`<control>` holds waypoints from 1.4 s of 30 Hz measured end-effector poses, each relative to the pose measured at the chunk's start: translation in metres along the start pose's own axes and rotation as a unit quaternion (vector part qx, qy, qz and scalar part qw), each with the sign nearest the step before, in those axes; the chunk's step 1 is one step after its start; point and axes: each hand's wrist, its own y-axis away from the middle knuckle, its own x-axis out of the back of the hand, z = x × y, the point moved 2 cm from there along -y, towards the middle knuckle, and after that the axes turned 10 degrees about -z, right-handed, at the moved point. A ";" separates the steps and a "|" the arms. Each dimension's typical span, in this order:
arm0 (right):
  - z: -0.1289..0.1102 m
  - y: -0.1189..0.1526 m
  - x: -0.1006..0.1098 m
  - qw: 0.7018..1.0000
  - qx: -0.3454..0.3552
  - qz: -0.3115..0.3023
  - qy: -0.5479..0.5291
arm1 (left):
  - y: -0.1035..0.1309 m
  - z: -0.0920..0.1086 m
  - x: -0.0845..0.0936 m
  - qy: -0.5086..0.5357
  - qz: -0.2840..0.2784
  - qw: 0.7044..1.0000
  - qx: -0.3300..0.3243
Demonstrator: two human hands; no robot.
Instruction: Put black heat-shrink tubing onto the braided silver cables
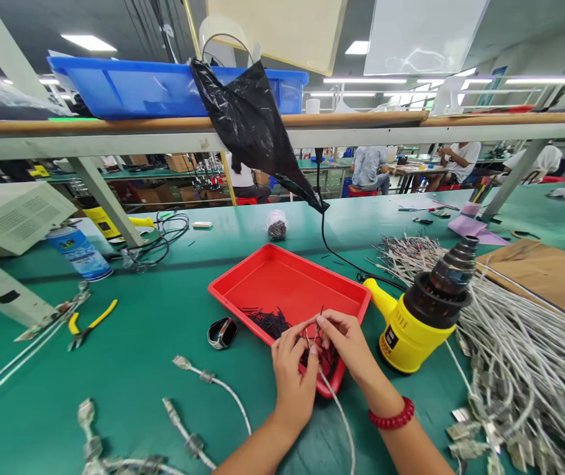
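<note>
My left hand (pixel 289 369) and my right hand (pixel 345 344) meet over the near corner of a red tray (pixel 292 277). Together they pinch the end of a thin white cable (pixel 337 412), which trails back toward me. A small black tube seems to be held between the fingertips at the cable's tip. Below the hands, a pile of short black tube pieces (pixel 275 323) lies in the tray. My right wrist wears a red bead bracelet (pixel 391 417).
A yellow heat gun (pixel 423 316) stands right of the tray, its black cord running back. A large heap of white cables (pixel 524 356) fills the right side. Finished cables (pixel 203 379), yellow pliers (pixel 89 324) and a spray can (pixel 78 251) lie left. People sit at far benches.
</note>
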 end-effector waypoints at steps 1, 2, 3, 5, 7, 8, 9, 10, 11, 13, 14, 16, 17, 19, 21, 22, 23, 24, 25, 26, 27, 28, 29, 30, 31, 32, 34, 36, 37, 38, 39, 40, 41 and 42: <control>0.000 0.000 0.001 1.000 0.000 0.002 0.000 | 0.000 0.000 0.000 -0.001 0.001 1.000 0.001; 0.001 -0.001 0.001 1.000 0.000 0.002 0.000 | 0.000 0.000 0.000 -0.002 0.001 1.000 0.002; 0.001 -0.001 0.002 1.000 -0.001 0.002 0.000 | 0.001 -0.001 0.000 -0.003 0.003 1.000 0.004; 0.001 -0.001 0.002 1.000 -0.002 0.003 0.000 | 0.001 -0.002 0.000 -0.004 0.007 1.000 0.008; -0.001 -0.002 0.002 1.000 -0.002 0.004 0.001 | 0.002 -0.003 0.000 -0.002 0.013 1.000 0.007; -0.002 -0.002 0.002 1.000 -0.002 0.001 0.002 | 0.002 -0.004 -0.001 -0.002 0.016 1.000 0.006; -0.002 -0.001 0.002 1.000 -0.002 -0.005 0.004 | 0.003 -0.005 -0.001 -0.003 0.019 1.000 0.006; -0.003 -0.001 0.001 1.000 -0.003 -0.014 0.005 | 0.003 -0.006 -0.002 -0.003 0.021 1.000 0.005; -0.004 -0.001 0.000 1.000 -0.003 -0.023 0.008 | 0.003 -0.007 -0.002 -0.004 0.022 1.000 0.005; -0.004 -0.001 -0.002 0.999 -0.001 -0.033 0.014 | 0.003 -0.007 -0.003 -0.006 0.023 1.000 0.003; -0.004 -0.001 -0.003 0.999 0.001 -0.033 0.016 | 0.003 -0.008 -0.003 -0.005 0.023 1.000 0.002; -0.004 -0.001 -0.004 0.999 0.006 -0.028 0.020 | 0.003 -0.008 -0.003 -0.002 0.026 1.000 0.002; -0.004 -0.001 -0.004 0.999 0.008 -0.026 0.021 | 0.003 -0.007 -0.003 -0.001 0.026 1.000 0.002; -0.002 -0.001 -0.004 1.000 0.013 -0.018 0.019 | 0.003 -0.006 -0.002 -0.005 0.026 1.000 -0.001; -0.001 -0.001 -0.003 1.000 0.012 -0.007 0.011 | 0.003 -0.005 -0.002 -0.023 0.028 0.999 -0.009; 0.000 -0.001 -0.002 1.000 0.009 0.000 0.005 | 0.003 -0.004 -0.002 -0.035 0.028 0.999 -0.014; 0.000 -0.001 -0.001 1.000 0.005 0.007 -0.001 | 0.003 -0.003 -0.002 -0.048 0.028 0.998 -0.021; 0.001 -0.001 -0.001 1.000 0.002 0.013 -0.007 | 0.003 -0.002 -0.002 -0.060 0.028 0.997 -0.030; 0.001 -0.002 0.000 1.000 0.000 0.017 -0.011 | 0.003 -0.002 -0.003 -0.072 0.026 0.996 -0.036; 0.001 -0.002 0.000 1.000 -0.001 0.020 -0.014 | 0.002 -0.001 -0.004 -0.081 0.024 0.995 -0.043; 0.001 -0.002 0.001 1.000 -0.002 0.021 -0.015 | 0.002 -0.001 -0.004 -0.089 0.024 0.995 -0.048; 0.001 -0.002 0.001 1.000 -0.001 0.020 -0.015 | 0.002 -0.001 -0.005 -0.094 0.024 0.994 -0.051; 0.000 -0.001 0.001 1.000 -0.001 0.017 -0.013 | 0.002 -0.002 -0.005 -0.096 0.027 0.994 -0.051; 0.000 -0.001 0.001 1.000 -0.002 0.011 -0.010 | 0.002 -0.002 -0.006 -0.096 0.029 0.994 -0.050; -0.001 -0.001 0.001 1.000 -0.003 0.002 -0.007 | 0.002 -0.003 -0.006 -0.093 0.032 0.994 -0.046; -0.002 -0.001 0.000 1.000 -0.004 -0.009 -0.002 | 0.002 -0.003 -0.006 -0.089 0.034 0.994 -0.043; -0.003 0.000 -0.001 0.999 -0.006 -0.033 0.007 | 0.003 -0.005 -0.006 -0.080 0.037 0.995 -0.037; -0.004 0.000 -0.002 0.999 -0.010 -0.049 0.012 | 0.004 -0.006 -0.007 -0.069 0.033 0.997 -0.033; -0.004 0.000 -0.002 0.999 -0.012 -0.051 0.012 | 0.004 -0.006 -0.007 -0.063 0.030 0.997 -0.031; -0.003 0.000 -0.002 0.999 -0.016 -0.050 0.011 | 0.004 -0.007 -0.007 -0.057 0.027 0.998 -0.028; -0.003 0.000 -0.002 0.999 -0.019 -0.047 0.008 | 0.004 -0.007 -0.007 -0.050 0.024 0.998 -0.023; -0.002 0.000 -0.002 0.999 -0.023 -0.043 0.004 | 0.004 -0.007 -0.006 -0.043 0.022 0.999 -0.019; -0.002 0.000 -0.002 0.999 -0.026 -0.039 0.001 | 0.004 -0.007 -0.006 -0.037 0.021 0.999 -0.015; -0.002 0.000 -0.001 0.999 -0.028 -0.036 -0.003 | 0.004 -0.007 -0.006 -0.033 0.020 0.999 -0.012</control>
